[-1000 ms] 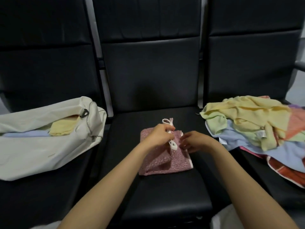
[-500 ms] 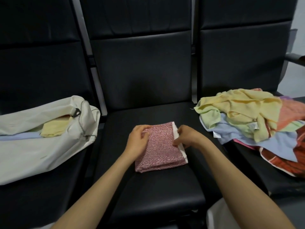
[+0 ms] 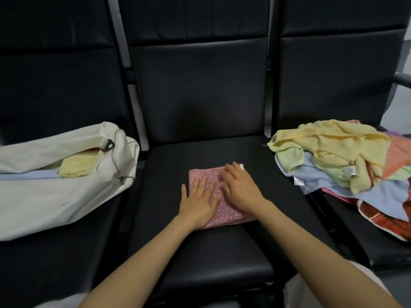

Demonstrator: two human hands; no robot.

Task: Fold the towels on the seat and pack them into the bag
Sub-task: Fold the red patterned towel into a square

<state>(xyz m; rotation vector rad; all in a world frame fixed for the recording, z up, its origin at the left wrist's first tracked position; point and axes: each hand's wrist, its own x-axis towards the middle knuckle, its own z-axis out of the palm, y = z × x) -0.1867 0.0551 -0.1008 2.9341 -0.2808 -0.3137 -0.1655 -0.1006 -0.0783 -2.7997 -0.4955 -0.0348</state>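
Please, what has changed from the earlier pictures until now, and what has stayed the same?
The left hand and the right hand let go of the edges of the pink towel. They now lie flat on top of it, pressing it onto the middle seat. The white bag and the loose towel pile stayed as they were.

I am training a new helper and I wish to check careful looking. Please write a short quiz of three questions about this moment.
1. True or false: the left hand and the right hand both lie flat on the folded pink towel.
2. Where does the white bag lie? A) on the left seat B) on the middle seat C) on the floor
3. On which seat does the pile of unfolded towels lie?
Key: 1 true; 2 A; 3 the right seat.
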